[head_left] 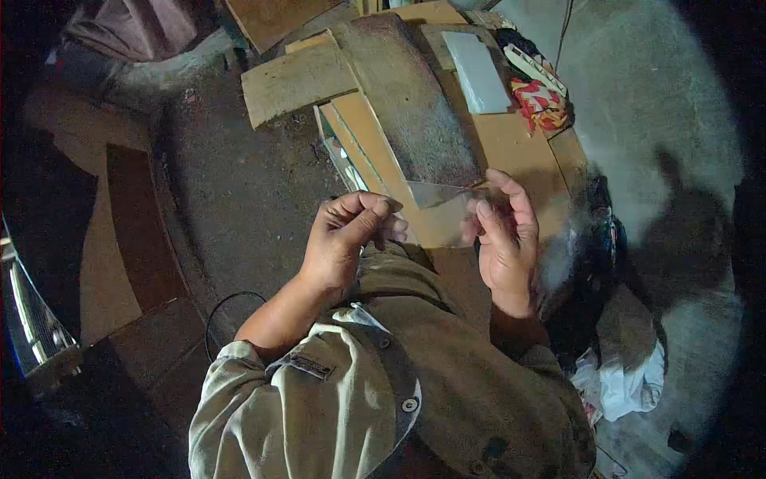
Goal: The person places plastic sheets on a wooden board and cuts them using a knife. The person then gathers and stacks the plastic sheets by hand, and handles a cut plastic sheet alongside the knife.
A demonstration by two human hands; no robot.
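Observation:
Between my hands is a thin, see-through pane (435, 194), likely glass or clear plastic; its faint edges make its full outline hard to follow. My left hand (349, 231) pinches its left side between thumb and curled fingers. At the right side, my right hand (507, 239) grips it with the thumb in front, other fingers behind and the index finger raised. Beyond the pane lies a worn, dark, fabric-like pad (415, 96) on a board-covered work surface (523, 152). Left of the pad, narrow glass-like strips (343, 152) lie near my left hand.
A white rectangular panel (476, 73) rests at the back right, beside a red and yellow cloth (541, 104). A wooden board (299, 80) lies at the back left. Cardboard (132, 231) stands at the left. White crumpled bags (630, 383) sit on the floor at right.

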